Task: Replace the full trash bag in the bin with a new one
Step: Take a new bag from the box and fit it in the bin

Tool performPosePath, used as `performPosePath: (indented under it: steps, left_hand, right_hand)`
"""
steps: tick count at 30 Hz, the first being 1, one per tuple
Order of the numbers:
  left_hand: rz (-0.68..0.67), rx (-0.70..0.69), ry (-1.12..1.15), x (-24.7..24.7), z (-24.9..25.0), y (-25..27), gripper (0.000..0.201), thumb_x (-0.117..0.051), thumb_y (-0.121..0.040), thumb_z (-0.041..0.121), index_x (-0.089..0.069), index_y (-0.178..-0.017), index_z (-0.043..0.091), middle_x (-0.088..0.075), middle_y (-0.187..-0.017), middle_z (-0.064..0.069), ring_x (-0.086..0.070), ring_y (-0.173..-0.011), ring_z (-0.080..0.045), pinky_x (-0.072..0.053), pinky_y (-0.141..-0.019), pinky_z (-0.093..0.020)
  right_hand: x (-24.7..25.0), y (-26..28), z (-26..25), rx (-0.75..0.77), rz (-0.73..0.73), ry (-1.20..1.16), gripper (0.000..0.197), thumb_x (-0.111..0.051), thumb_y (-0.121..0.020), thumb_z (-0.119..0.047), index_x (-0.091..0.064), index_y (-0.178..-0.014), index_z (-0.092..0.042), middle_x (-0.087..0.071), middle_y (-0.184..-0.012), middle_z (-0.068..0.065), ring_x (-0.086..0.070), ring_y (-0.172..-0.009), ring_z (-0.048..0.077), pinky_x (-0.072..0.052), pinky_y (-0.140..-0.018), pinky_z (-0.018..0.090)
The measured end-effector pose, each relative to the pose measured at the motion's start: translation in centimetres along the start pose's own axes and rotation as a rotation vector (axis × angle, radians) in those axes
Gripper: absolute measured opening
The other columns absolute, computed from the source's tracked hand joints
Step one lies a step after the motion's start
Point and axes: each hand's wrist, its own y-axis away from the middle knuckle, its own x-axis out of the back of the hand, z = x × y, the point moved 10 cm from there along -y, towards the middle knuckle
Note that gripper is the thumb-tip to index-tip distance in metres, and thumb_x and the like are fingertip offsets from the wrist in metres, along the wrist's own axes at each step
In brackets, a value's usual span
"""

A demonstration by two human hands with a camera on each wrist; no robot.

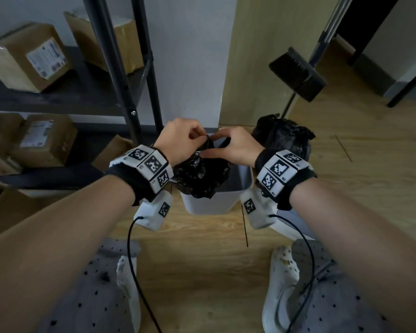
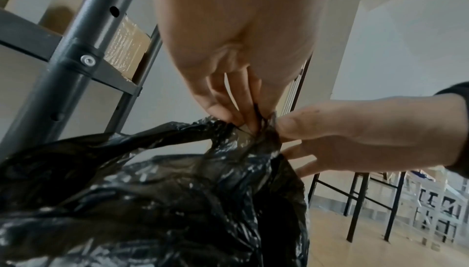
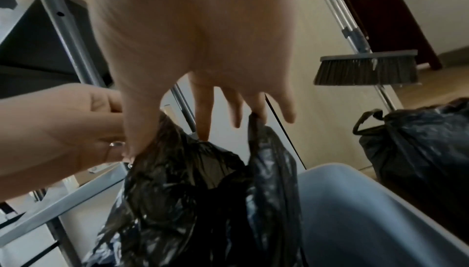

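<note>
Two black bags are showing in my views. One, the new trash bag (image 1: 199,174), is hanging crumpled above the grey bin (image 1: 216,200), with its lower part drooping over the bin's near rim; I cannot tell how much of it is reaching inside. The other, the full trash bag (image 1: 283,138), is sitting tied on the wooden floor (image 1: 202,272), just beside the bin on its right and touching nothing of my hands.

I am holding both hands close together over the bin. My left hand (image 1: 180,140) is pinching the top edge of the new bag between thumb and fingertips, with the fingers pointing down, so this grip is narrow and is holding plastic. My right hand (image 1: 233,147) is pressing its thumb on the same gathered edge, and in the right wrist view one finger is hooking a thin strip of the bag while the other fingers are spreading loosely.

Behind the full bag a broom (image 3: 365,70) is leaning on the wall. Cardboard boxes (image 1: 27,56) are lying on the dark shelf (image 1: 82,92) at my left.
</note>
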Motion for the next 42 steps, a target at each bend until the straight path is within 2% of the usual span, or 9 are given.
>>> performPosePath:
  steps: [6,11,15,19,25,29,33,39,42]
  left_hand:
    - [0.122,0.022,0.023,2.0,0.2,-0.4,0.012,-0.065,-0.083,0.022,-0.069,-0.08,0.012,-0.064,-0.072,0.004,-0.059,-0.066,-0.007,-0.045,-0.061,-0.013]
    - [0.095,0.008,-0.03,2.4,0.6,-0.6,0.014,-0.067,-0.082,0.027,-0.069,-0.075,0.015,-0.057,-0.062,0.016,-0.053,-0.057,0.005,-0.037,-0.051,0.001]
    - [0.102,-0.05,-0.121,2.7,0.9,-0.6,0.019,-0.064,-0.083,0.032,-0.066,-0.076,0.015,-0.055,-0.077,0.009,-0.047,-0.063,-0.002,-0.033,-0.059,-0.016]
    - [0.086,-0.042,-0.114,2.5,0.7,-0.4,0.018,-0.062,-0.087,0.03,-0.066,-0.082,0.013,-0.06,-0.079,0.007,-0.054,-0.07,-0.006,-0.033,-0.058,-0.008]
    - [0.138,0.052,-0.116,3.2,-0.9,-0.4,0.016,-0.059,-0.089,0.027,-0.061,-0.083,0.013,-0.063,-0.078,0.002,-0.059,-0.072,-0.014,-0.043,-0.067,-0.024]
    - [-0.021,0.122,-0.2,0.9,-2.5,-0.4,0.023,-0.054,-0.092,0.03,-0.062,-0.097,0.009,-0.067,-0.095,-0.01,-0.06,-0.085,-0.021,-0.042,-0.072,-0.028]
    - [-0.017,0.1,-0.22,-0.5,-1.8,0.0,0.04,-0.046,-0.093,0.044,-0.055,-0.111,0.011,-0.06,-0.11,-0.012,-0.058,-0.099,-0.028,-0.043,-0.077,-0.032]
    - [-0.07,-0.086,-0.196,-2.5,2.0,0.6,0.074,-0.068,-0.071,0.055,-0.045,-0.131,0.02,-0.049,-0.133,-0.005,-0.041,-0.125,-0.023,-0.035,-0.104,-0.036]
    - [0.013,-0.118,-0.228,-1.9,2.1,0.2,0.035,-0.061,-0.083,0.038,-0.062,-0.108,0.014,-0.065,-0.105,-0.01,-0.057,-0.102,-0.03,-0.047,-0.087,-0.04]
  right_hand:
    - [0.3,-0.2,-0.5,-0.018,0.028,0.028,0.082,-0.072,-0.05,-0.069,-0.064,-0.116,-0.02,-0.067,-0.115,-0.001,-0.062,-0.106,0.015,-0.05,-0.092,0.036]
    - [1.1,0.2,-1.2,0.029,0.082,0.15,0.031,-0.072,-0.074,-0.039,-0.069,-0.092,-0.014,-0.07,-0.087,0.001,-0.066,-0.09,0.022,-0.05,-0.075,0.031]
    - [2.6,0.7,-0.3,-0.024,0.139,0.182,0.02,-0.063,-0.081,-0.017,-0.07,-0.098,-0.012,-0.069,-0.098,0.011,-0.063,-0.097,0.028,-0.047,-0.077,0.028]
    - [2.4,1.0,1.9,-0.125,0.087,0.197,0.025,-0.061,-0.082,-0.011,-0.065,-0.106,-0.007,-0.066,-0.108,0.015,-0.062,-0.102,0.031,-0.048,-0.083,0.031]
    - [3.1,1.2,5.5,-0.31,-0.012,0.299,0.016,-0.066,-0.081,-0.018,-0.055,-0.08,-0.005,-0.055,-0.073,0.007,-0.057,-0.07,0.025,-0.04,-0.051,0.029]
    - [3.9,0.7,5.0,-0.261,0.029,0.11,0.014,-0.068,-0.078,-0.01,-0.071,-0.089,-0.001,-0.068,-0.085,0.013,-0.065,-0.079,0.025,-0.054,-0.064,0.032]
    - [3.7,0.7,2.7,-0.204,0.063,-0.078,0.01,-0.062,-0.084,-0.009,-0.071,-0.082,-0.006,-0.07,-0.08,0.008,-0.059,-0.062,0.008,-0.046,-0.054,0.021]
    - [4.0,0.7,0.3,-0.122,0.152,-0.359,0.015,-0.058,-0.086,-0.003,-0.069,-0.094,0.004,-0.065,-0.071,0.009,-0.062,-0.064,0.019,-0.053,-0.057,0.019]
    - [4.1,0.7,-0.8,-0.036,0.148,-0.336,0.019,-0.062,-0.086,-0.008,-0.07,-0.101,0.001,-0.07,-0.088,0.013,-0.064,-0.079,0.017,-0.052,-0.067,0.019]
